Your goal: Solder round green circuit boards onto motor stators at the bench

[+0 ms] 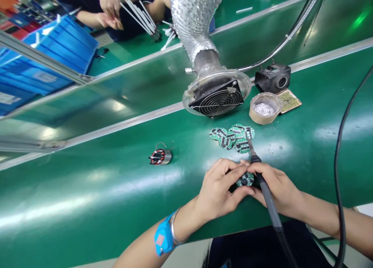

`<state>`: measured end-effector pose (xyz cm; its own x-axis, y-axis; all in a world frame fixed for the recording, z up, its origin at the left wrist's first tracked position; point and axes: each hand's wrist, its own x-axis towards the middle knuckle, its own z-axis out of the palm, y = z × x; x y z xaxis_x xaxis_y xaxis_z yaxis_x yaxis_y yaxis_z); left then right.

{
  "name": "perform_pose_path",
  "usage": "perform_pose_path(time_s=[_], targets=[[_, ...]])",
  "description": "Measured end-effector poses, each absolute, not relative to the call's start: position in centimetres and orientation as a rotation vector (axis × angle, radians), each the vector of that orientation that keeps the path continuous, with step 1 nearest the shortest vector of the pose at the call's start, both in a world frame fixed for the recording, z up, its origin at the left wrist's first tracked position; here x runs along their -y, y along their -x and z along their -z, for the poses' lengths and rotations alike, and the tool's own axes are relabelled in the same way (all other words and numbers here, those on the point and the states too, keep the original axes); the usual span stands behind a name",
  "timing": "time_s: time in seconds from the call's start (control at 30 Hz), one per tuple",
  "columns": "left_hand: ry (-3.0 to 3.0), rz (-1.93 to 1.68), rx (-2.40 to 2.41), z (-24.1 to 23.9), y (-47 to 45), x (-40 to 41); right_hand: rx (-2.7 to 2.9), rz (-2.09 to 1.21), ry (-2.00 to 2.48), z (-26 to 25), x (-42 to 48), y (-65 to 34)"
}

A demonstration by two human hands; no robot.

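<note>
Between the fingers and thumb of my left hand (220,188) is a round green circuit board (245,179) with dark parts on it. A soldering iron (269,202) rests in my right hand (278,186), its tip pointing away from me towards the far side of the bench. My right fingertips also come up close to the held board; whether they touch it I cannot tell. Just beyond my hands lies a loose cluster of several similar round circuit boards (225,139). Off to the left sits a small motor stator (161,156) with red windings and thin wires.
A fume extractor hood (217,98) hangs from a foil duct (198,23) over the bench. Right of it stand a round tub of silvery bits (264,109) and a black iron holder (274,78). A black cable (338,163) crosses the right. Across the partition, another person's hands (110,11) are visible.
</note>
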<state>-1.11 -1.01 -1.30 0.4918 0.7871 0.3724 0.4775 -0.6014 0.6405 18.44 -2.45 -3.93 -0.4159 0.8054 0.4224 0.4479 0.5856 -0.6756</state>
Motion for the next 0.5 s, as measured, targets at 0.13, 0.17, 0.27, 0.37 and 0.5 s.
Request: perform_pose_path(time_s=[0.13, 0.17, 0.27, 0.37, 0.5], targets=[[-2.221, -0.967, -1.121, 2.1, 0.5, 1.7, 2.120, -0.481, 1.025, 4.2, 3.2, -18.4], [-2.198, -0.991, -1.122, 2.2, 0.5, 1.7, 2.125, -0.462, 1.026, 4.3, 3.3, -18.4], [-2.080, -0.995, -1.018, 2.6, 1.4, 1.4, 2.107, -0.474, 1.021, 4.3, 3.4, -18.6], [-1.886, -0.910, -0.907, 3.0, 2.9, 0.7, 2.099, -0.540, 1.015, 4.2, 3.3, -18.7], [-1.725, -0.857, -0.915, 3.3, 3.9, -0.8, 2.108, -0.577, 1.014, 4.0, 3.1, -18.8]])
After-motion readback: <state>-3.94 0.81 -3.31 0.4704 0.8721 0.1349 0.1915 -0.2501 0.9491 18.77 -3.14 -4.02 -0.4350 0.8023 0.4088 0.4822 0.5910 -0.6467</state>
